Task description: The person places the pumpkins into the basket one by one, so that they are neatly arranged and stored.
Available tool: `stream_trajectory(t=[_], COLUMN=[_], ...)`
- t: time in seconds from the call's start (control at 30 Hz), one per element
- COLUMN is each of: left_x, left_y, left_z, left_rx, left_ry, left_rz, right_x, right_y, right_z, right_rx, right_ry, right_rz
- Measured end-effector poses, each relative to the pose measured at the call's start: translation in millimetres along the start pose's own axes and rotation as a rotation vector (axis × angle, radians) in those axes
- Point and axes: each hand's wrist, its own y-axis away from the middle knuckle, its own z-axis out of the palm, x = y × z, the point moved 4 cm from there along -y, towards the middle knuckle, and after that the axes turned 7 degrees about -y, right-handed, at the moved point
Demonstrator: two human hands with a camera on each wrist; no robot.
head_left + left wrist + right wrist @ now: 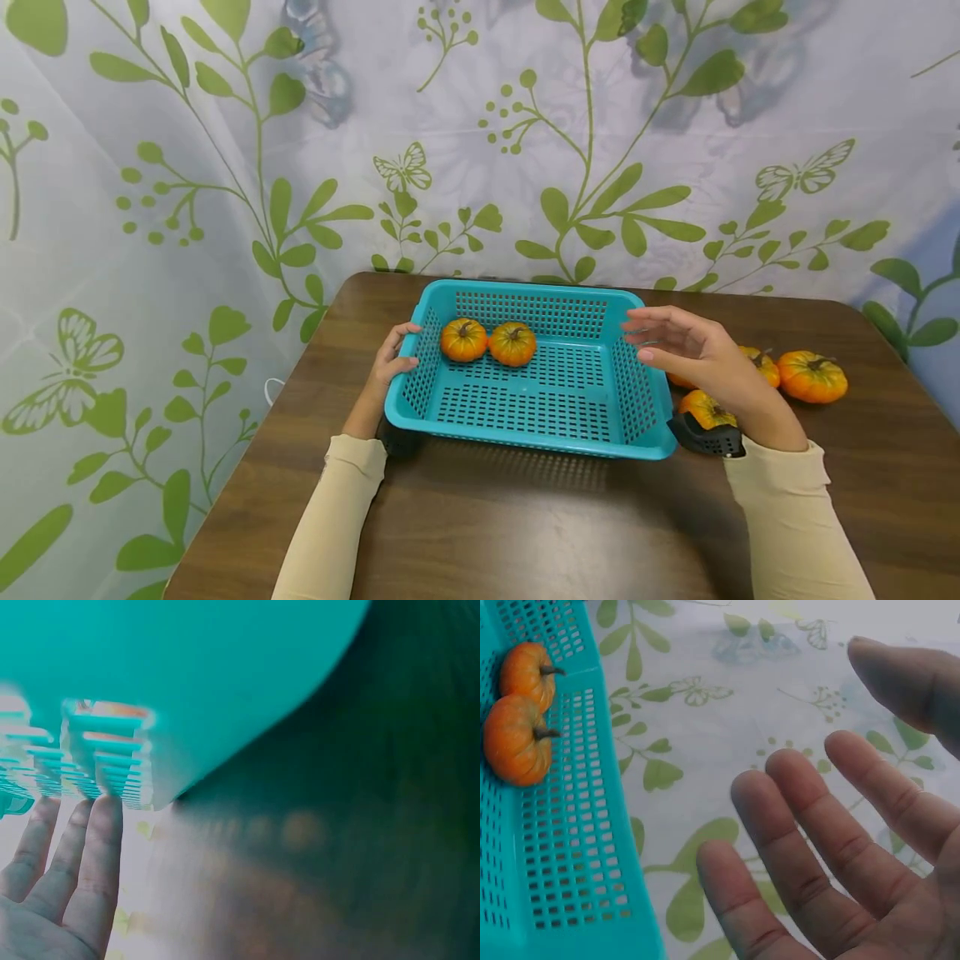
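A turquoise plastic basket with slotted walls sits on the table. Two small orange pumpkins, one on the left and one on the right, lie side by side toward its back left. My left hand holds the basket's left rim, its thumb over the edge. From below, the left wrist view shows three fingers reaching up to the perforated side. Just off the basket's right end, my right hand is raised with nothing in it, thumb and fingers spread apart in the right wrist view.
Several more pumpkins lie right of the basket, one of them farthest right and others partly hidden behind my right hand. A dark strap circles the right wrist. Behind the brown wooden table hangs a leaf-patterned cloth.
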Motion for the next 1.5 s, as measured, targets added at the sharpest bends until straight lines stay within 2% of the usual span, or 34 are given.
stream_trajectory(t=[0.17, 0.37, 0.47, 0.7, 0.87, 1.1, 1.23, 1.37, 1.5], left_x=[-0.9, -2.1, -2.4, -3.9, -5.6, -3.1, -3.3, -4.2, -4.2], left_y=[0.6, 1.5, 1.4, 0.0, -1.3, -1.6, -1.5, -1.2, -0.9], left_z=[-1.9, -2.2, -1.7, -2.2, -3.6, -1.6, -1.2, -1.7, -2.3], left_rx=[0.003, 0.010, 0.010, 0.002, 0.003, 0.014, 0.018, 0.012, 0.006], left_ry=[0.006, 0.003, -0.002, 0.006, 0.009, 0.007, 0.010, -0.001, -0.013], left_rz=[0.022, -0.015, -0.021, -0.005, -0.008, -0.031, -0.044, -0.045, -0.047], right_x=[6, 13, 15, 26, 37, 51, 61, 73, 82], right_y=[12, 25, 31, 45, 54, 67, 75, 84, 94], right_z=[-6, -12, -15, -25, -31, -37, -41, -47, -53], right_rx=[0.069, 0.156, 0.198, 0.264, 0.299, 0.351, 0.351, 0.354, 0.372], right_ry=[0.001, 0.034, 0.045, -0.022, 0.065, 0.097, 0.184, 0.231, 0.264], right_rz=[0.031, 0.053, 0.029, -0.066, -0.096, -0.148, -0.147, -0.124, -0.048])
